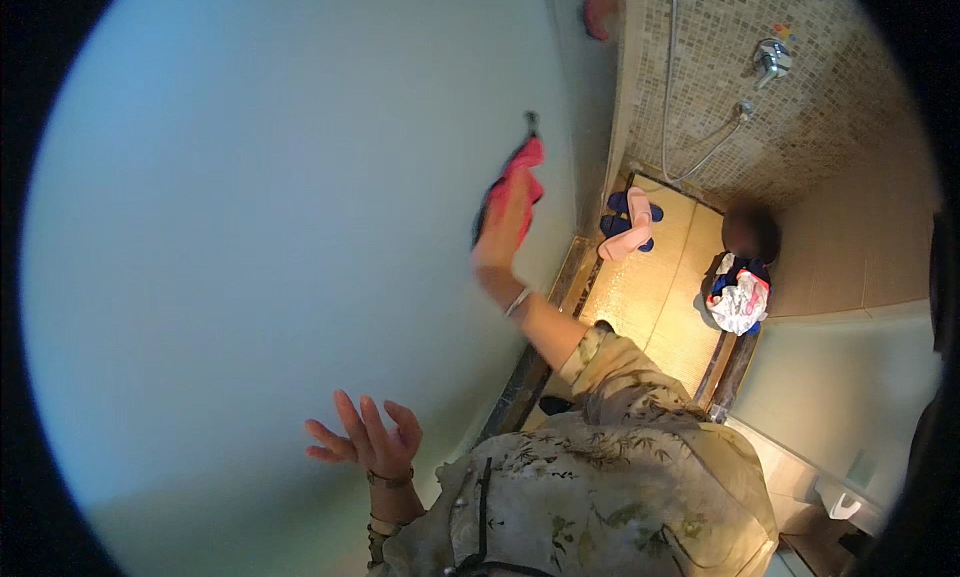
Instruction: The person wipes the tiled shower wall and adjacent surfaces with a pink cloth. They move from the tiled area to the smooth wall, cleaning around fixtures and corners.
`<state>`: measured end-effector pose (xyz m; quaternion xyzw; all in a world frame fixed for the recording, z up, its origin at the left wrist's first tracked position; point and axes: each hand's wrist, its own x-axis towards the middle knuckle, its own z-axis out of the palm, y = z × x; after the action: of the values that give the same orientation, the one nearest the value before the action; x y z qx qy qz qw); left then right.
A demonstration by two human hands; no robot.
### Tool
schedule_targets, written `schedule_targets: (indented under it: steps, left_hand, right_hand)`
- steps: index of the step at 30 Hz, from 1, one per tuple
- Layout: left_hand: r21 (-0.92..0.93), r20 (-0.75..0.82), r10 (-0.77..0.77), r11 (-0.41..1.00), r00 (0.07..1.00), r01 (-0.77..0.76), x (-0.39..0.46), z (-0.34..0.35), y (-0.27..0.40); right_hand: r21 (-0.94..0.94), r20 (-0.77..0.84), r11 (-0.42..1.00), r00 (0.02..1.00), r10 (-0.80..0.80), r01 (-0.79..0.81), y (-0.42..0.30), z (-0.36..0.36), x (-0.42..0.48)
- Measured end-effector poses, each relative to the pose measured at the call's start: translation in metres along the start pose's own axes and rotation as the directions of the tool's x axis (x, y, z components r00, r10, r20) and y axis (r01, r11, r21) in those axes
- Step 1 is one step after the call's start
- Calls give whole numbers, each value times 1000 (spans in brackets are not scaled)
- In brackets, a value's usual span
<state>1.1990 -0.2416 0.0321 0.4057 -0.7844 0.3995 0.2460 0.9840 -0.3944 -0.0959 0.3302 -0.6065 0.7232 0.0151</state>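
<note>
A large frosted glass panel (262, 239) fills the left side of the view. My right hand (504, 221) lies flat against a pink cloth (531, 191) with a dark edge, pressing it to the glass. Just above the cloth is a small dark piece (532, 121); I cannot tell whether it belongs to the cloth or the glass. Lower down, my left hand (379, 434) is raised before the panel with its fingers spread and nothing in it. Whether its fingertips touch the glass is unclear.
Pink and dark blue slippers (634, 228) lie on the tiled shower floor (675, 277). Clothes fill a dark basket (709, 281) by the far wall, beside a blurred round shape (750, 232). A shower hose (667, 89) hangs near a mixer tap (772, 61). A raised sill (517, 386) edges the glass.
</note>
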Motion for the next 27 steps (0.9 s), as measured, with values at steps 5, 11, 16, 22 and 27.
schedule_targets:
  steps: [5, 11, 16, 22, 27]
  left_hand:
    - [-35, 21, -52, 998, 998, 52, 0, 8, -3]
    - [-38, -13, -18, 999, 1000, 17, 2, 11, -1]
    - [-49, -59, 1, 999, 998, -4, 4, 17, 2]
    - [-118, -112, -28, 993, 993, 14, -6, 26, 0]
    - [-158, -147, -35, 987, 989, 12, -16, 26, -4]
  right_hand:
    - [277, 547, 744, 537, -642, 608, -80, -41, -129]
    - [373, 463, 582, 399, -792, 722, -63, -34, -80]
    - [-36, 265, 986, 953, -149, 165, -44, -6, 72]
    - [163, 188, 932, 918, -350, 323, -77, -1, 41]
    - [462, 500, 534, 290, -816, 708, -131, -30, -69]
